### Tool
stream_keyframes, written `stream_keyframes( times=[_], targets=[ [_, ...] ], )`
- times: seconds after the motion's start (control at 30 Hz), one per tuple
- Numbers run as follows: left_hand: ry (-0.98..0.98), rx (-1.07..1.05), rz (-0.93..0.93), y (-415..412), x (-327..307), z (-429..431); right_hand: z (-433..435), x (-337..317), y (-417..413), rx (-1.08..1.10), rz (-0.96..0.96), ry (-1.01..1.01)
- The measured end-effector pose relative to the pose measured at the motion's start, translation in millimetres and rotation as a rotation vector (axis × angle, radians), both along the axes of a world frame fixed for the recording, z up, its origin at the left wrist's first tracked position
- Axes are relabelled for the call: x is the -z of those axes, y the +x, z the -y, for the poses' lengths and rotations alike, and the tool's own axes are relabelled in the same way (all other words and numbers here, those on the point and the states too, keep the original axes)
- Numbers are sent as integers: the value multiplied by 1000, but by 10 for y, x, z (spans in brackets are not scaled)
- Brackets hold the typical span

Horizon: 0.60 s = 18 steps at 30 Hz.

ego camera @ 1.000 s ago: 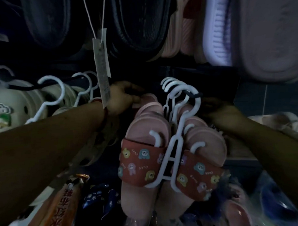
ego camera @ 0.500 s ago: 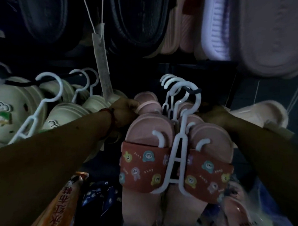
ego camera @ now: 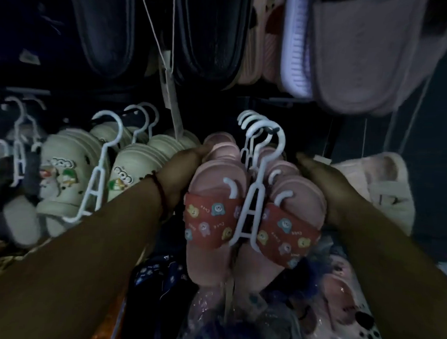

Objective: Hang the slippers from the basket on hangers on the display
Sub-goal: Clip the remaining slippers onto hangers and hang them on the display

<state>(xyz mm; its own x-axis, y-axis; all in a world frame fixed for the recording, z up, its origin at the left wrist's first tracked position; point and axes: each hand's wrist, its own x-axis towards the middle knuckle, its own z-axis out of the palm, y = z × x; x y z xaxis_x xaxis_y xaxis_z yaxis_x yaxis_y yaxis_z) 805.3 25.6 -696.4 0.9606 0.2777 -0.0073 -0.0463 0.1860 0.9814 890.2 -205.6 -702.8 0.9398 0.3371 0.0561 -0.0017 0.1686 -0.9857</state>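
Observation:
A pair of pink slippers (ego camera: 216, 194) with red cartoon-print straps hangs on a white hanger (ego camera: 254, 195) at the centre. Its hook sits over a dark display peg (ego camera: 273, 130), with several more hangers and pink pairs stacked behind it. My left hand (ego camera: 184, 168) grips the left side of the stacked pink slippers near their tops. My right hand (ego camera: 318, 177) cups the right side of the stack, its fingers around the slipper edges. The scene is dark and the fingertips are partly hidden behind the slippers.
Cream clogs (ego camera: 62, 179) on white hangers hang to the left. Black, pink and lilac slippers (ego camera: 295, 45) hang in the row above, and a paper tag (ego camera: 171, 99) dangles on strings. A fluffy pale slipper (ego camera: 384, 180) sits at right. Bagged slippers (ego camera: 339, 300) lie below.
Both hands have slid down from the hook area to the sides of the pink slipper stack. The view has shifted left, showing more of the cream clogs.

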Motion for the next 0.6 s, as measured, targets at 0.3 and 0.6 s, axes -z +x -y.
stream_keyframes(
  times=[0.3, 0.6],
  targets=[
    [-217, -77, 217, -801, 491, 305, 317, 476, -709, 194, 36, 188],
    [61, -29, 264, -883, 929, 402, 472, 814, -724, -6, 237, 89]
  ],
)
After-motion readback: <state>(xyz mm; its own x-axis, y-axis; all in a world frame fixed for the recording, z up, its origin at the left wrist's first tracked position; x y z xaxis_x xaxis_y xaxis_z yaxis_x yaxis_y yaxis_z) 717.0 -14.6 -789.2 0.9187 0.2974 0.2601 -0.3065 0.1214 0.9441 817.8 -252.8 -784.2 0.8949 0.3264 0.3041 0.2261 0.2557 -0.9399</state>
